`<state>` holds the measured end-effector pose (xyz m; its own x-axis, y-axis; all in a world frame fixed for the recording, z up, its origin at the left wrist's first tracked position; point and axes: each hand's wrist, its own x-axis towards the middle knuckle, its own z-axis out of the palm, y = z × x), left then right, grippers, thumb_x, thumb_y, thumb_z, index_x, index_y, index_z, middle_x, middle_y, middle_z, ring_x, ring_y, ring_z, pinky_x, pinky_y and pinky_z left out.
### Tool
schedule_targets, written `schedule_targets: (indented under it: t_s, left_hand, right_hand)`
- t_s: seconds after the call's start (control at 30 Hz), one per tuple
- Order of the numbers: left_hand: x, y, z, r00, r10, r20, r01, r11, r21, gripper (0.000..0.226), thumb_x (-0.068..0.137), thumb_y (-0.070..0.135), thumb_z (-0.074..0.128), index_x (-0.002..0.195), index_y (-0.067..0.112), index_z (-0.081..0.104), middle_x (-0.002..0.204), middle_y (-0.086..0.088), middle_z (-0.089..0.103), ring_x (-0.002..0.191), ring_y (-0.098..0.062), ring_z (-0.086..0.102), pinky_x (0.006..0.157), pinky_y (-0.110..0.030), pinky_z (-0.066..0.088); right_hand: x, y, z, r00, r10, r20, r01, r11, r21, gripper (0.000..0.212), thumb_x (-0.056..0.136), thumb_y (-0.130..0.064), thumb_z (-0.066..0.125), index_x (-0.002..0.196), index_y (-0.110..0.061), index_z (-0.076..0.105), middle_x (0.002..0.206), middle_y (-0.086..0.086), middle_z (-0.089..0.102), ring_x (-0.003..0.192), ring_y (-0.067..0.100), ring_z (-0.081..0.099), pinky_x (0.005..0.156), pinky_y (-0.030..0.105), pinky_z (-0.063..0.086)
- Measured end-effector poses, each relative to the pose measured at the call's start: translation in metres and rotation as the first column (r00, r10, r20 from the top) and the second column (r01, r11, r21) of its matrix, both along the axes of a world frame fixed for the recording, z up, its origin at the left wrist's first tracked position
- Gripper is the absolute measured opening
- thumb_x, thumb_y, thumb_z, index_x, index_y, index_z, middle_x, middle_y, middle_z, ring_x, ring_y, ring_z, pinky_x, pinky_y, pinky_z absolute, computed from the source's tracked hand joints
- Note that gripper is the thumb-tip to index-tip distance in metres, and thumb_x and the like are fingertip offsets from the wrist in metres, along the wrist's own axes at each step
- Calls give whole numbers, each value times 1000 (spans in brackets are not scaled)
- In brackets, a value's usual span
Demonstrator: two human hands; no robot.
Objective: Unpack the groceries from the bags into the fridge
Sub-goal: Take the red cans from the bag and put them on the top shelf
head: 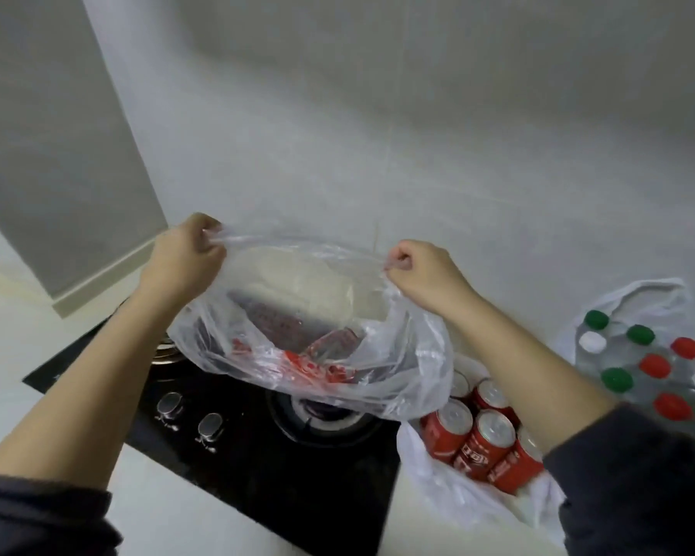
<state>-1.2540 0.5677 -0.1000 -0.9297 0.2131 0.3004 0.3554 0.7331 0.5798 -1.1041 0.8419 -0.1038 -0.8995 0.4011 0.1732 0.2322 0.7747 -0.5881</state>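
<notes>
Clear plastic bag (398,367) is hanging in the air above the black hob (257,455), which is sitting in the middle of the white worktop (157,511). The left hand (181,262) is pinching the bag's rim on one side, fingers curled tightly round a fold of film. The right hand (422,274) is gripping the opposite rim in a closed fist. Together they are stretching the mouth wide open. Inside, a pale whitish lump (309,282) is lying against the far wall of the bag, beside a dark red-patterned package (281,319) and small red packets (309,365) at the bottom; what these are cannot be told. Red cans (482,443) are standing upright in a white bag (458,499) just beside the hob's right edge. Bottles (654,365) with green, red and white caps are standing in a second white bag (650,298) toward the worktop's back right corner.
</notes>
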Motion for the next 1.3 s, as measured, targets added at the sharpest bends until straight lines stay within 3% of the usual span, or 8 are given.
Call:
schedule_targets:
  t_s: [0.37,0.47,0.6,0.77,0.83,0.97,1.13,1.3]
  left_hand:
    - [-95,113,-93,927,-288,240,295,956,9,43,96,19,54,136,10,43,131,-16,57,113,-33,56,88,-36,43]
    - [-103,129,-126,891,-335,307,368,928,-56,59,96,21,56,147,12,29,151,-16,35,131,-34,44,102,-41,39]
    - [-106,140,-168,838,-357,413,500,806,-317,82,98,43,49,156,18,-3,163,-10,-8,149,-36,4,118,-55,18]
    - [-105,143,-196,773,-293,563,595,642,-484,80,98,60,32,156,23,-7,163,-6,-12,149,-32,-7,118,-58,7]
    - [-105,142,-199,777,-267,570,583,648,-491,79,97,62,30,156,23,-6,163,-6,-12,149,-32,-9,118,-59,5]
    - [-103,139,-185,848,-265,458,496,701,-513,76,100,54,32,155,19,-6,162,-10,-13,149,-34,-9,118,-59,8]
    - [-56,140,-154,869,-412,275,484,823,-296,74,99,39,47,156,17,6,163,-9,-1,150,-30,1,119,-52,15]
    - [30,146,-136,764,-623,166,628,778,25,62,96,32,54,150,15,30,156,-7,28,142,-20,28,114,-41,31]
  right_hand:
    - [-74,71,-64,948,-298,114,290,953,82,14,90,-18,53,100,-19,64,108,4,67,101,30,60,79,31,47]
    - [-83,79,-90,931,-337,143,332,942,55,21,89,-14,55,108,-17,63,110,5,67,106,29,60,80,30,45]
    - [-86,78,-127,913,-246,325,256,967,12,45,90,-21,58,134,-15,51,132,11,59,119,29,55,96,32,45]
    - [-75,68,-156,805,-99,585,133,991,-16,63,97,-33,52,153,-20,27,155,8,35,129,25,48,90,32,41]
    - [-71,68,-159,784,-88,615,124,992,-15,63,98,-31,49,154,-22,23,157,8,31,130,24,47,85,31,40]
    - [-65,69,-146,836,-103,538,148,988,-42,65,96,-31,53,154,-23,24,155,9,33,133,27,44,101,33,39]
    - [-21,64,-113,920,-129,370,159,986,-51,63,95,-30,55,151,-25,28,153,4,36,136,25,42,110,42,36]
    - [54,55,-101,948,-169,271,173,985,10,56,94,-25,57,147,-22,37,148,1,43,134,20,42,111,39,35]
